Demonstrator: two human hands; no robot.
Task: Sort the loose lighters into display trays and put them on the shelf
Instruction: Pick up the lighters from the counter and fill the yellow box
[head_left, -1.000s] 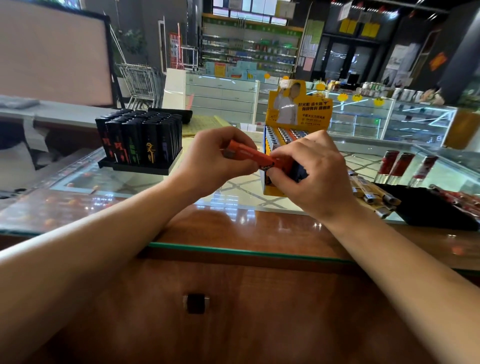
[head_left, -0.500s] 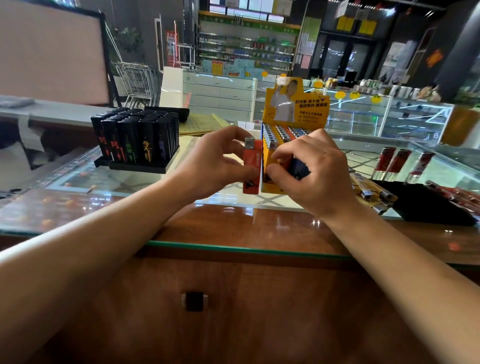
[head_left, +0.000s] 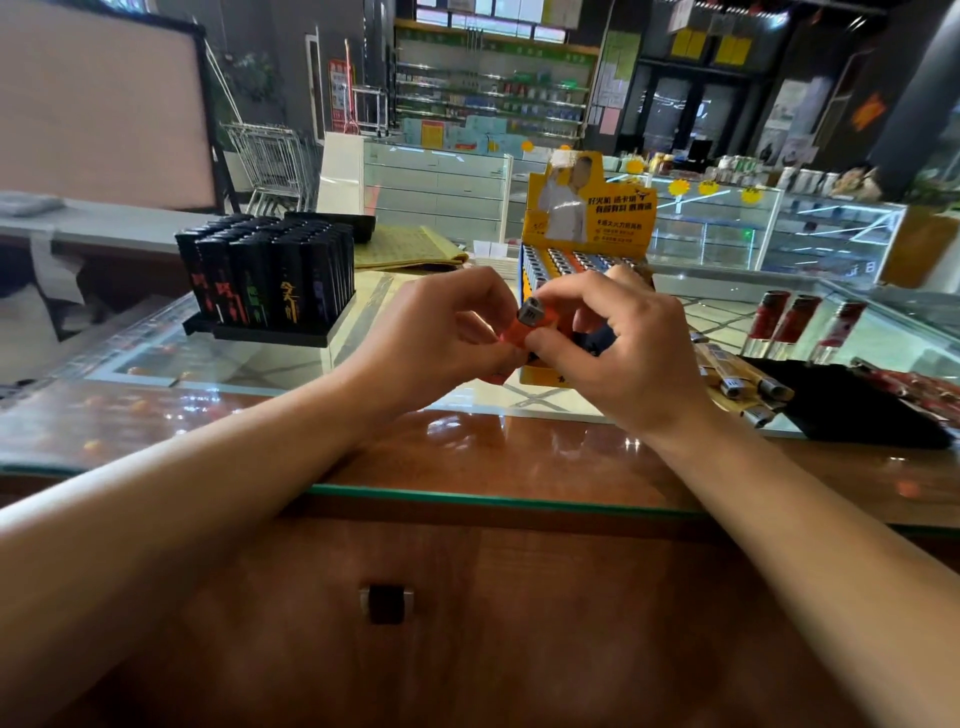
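In the head view, the orange lighter (head_left: 525, 326) sat pinched between both hands just in front of the yellow display tray (head_left: 540, 371), its metal cap tipped toward the camera. Half a second before, the left hand (head_left: 441, 338) had held it upright alone; a second before, it lay level across both hands. The right hand (head_left: 618, 353) now also curled around a dark lighter (head_left: 597, 340) in its palm.

The turning suggested the person was orienting the lighter, cap up, to slot it into the tray at twelve o'clock. The black lighter tray (head_left: 270, 332) stood full at ten o'clock. Loose lighters (head_left: 743, 382) lay at three o'clock beside a black tray (head_left: 852, 410), so sorting seemed far from done.
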